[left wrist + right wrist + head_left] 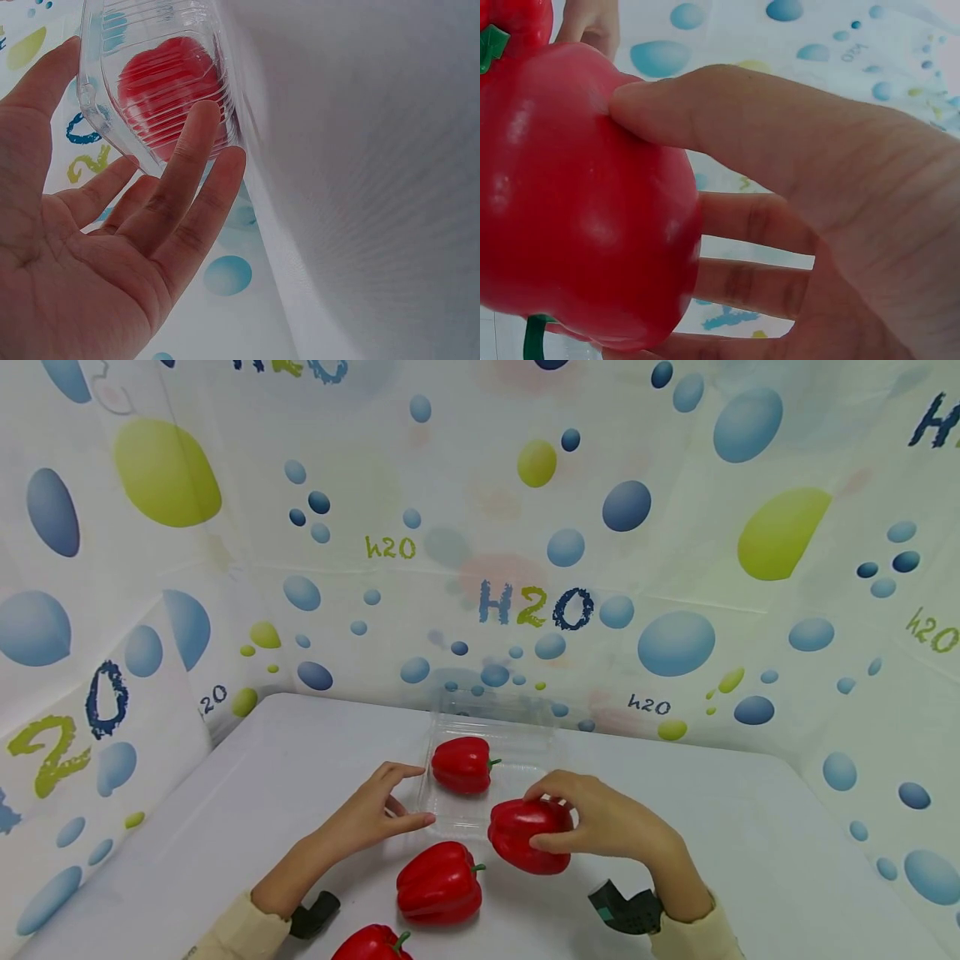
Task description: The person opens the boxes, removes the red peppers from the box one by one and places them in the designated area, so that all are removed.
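My right hand (600,818) grips a red bell pepper (525,839) near the front right corner of a clear plastic container (461,818). In the right wrist view the thumb and fingers wrap around this pepper (585,195), its green stem pointing down. Inside the container's left part lies another red pepper (461,766). My left hand (367,814) is at the container's left side with fingers spread and loosely bent. The left wrist view shows that hand (112,232) beside the container's ribbed wall (217,75), with the pepper visible through it.
A third red pepper (438,885) lies on the white table (300,743) in front of the container. Another pepper (371,945) is cut off at the bottom edge of the head view. The container's transparent lid (495,706) stands raised at the back, near the patterned curtain (450,527).
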Motion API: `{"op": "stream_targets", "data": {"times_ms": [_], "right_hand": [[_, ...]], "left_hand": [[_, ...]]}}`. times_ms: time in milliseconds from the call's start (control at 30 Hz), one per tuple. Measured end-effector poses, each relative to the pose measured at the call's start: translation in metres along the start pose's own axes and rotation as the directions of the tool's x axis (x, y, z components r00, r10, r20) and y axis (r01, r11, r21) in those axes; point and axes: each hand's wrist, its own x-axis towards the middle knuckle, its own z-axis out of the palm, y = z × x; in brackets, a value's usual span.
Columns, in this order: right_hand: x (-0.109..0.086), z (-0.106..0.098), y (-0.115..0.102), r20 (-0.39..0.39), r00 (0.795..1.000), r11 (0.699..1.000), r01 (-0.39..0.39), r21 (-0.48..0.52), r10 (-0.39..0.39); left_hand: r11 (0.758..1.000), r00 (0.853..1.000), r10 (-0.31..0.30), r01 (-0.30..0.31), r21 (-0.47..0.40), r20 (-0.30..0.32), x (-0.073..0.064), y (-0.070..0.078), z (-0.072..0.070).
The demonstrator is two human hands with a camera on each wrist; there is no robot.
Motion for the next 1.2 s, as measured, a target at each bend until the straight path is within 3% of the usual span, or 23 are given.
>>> {"op": "stream_targets", "data": {"times_ms": [900, 1200], "right_hand": [[0.0016, 0.0040, 0.0007, 0.144, 0.990, 0.999, -0.010, 0.040, 0.005], [0.0036, 0.0064, 0.0008, 0.225, 0.974, 0.998, -0.006, 0.055, -0.007]], "left_hand": [[1.000, 1.000, -0.003, 0.003, 0.003, -0.003, -0.0004, 0.0004, 0.0006], [1.000, 1.000, -0.002, 0.002, 0.001, -0.001, -0.0002, 0.0002, 0.0004]]}}
